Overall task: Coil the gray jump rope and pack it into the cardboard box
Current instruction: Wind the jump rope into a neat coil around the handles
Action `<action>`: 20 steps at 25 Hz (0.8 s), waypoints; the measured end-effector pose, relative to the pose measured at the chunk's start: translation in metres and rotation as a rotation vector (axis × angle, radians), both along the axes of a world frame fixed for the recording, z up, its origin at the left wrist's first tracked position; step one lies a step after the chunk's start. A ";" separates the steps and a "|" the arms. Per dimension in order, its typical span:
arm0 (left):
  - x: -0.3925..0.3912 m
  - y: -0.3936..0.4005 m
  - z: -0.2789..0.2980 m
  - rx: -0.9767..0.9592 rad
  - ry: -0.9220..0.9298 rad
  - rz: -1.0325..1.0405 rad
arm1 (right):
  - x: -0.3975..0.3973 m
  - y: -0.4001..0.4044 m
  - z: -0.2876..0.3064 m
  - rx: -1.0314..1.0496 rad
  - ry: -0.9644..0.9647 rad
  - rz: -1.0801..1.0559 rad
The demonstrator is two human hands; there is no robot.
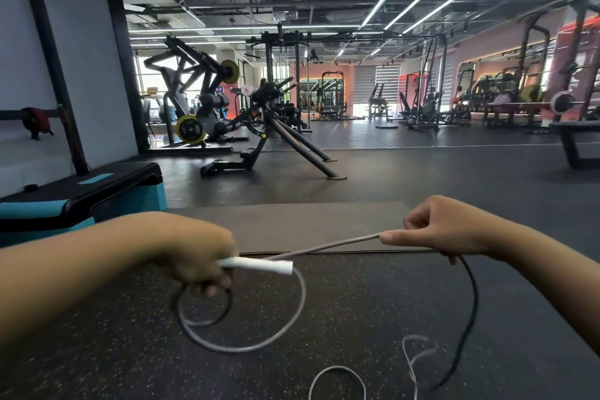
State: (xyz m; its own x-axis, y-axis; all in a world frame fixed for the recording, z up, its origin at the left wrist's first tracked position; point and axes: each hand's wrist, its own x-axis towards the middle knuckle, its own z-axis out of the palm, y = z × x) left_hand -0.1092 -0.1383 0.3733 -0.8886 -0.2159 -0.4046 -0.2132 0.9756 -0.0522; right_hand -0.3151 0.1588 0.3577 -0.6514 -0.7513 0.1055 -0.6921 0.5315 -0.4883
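My left hand (198,260) grips the white handle (259,265) of the gray jump rope together with two hanging loops of the cord. From the handle the gray jump rope (328,247) runs up and right to my right hand (444,227), which pinches it between thumb and fingers. Past that hand the cord drops down to the speckled floor, where more of it lies in loose curls (337,380) near the bottom edge. No cardboard box is in view.
A gray mat (308,224) lies on the floor just beyond my hands. A black and teal step platform (97,191) stands at the left. Weight machines, benches and racks fill the gym further back.
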 end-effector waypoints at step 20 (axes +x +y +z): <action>-0.066 0.117 -0.033 1.742 1.257 0.582 | 0.109 -0.119 -0.076 -1.114 -0.826 0.174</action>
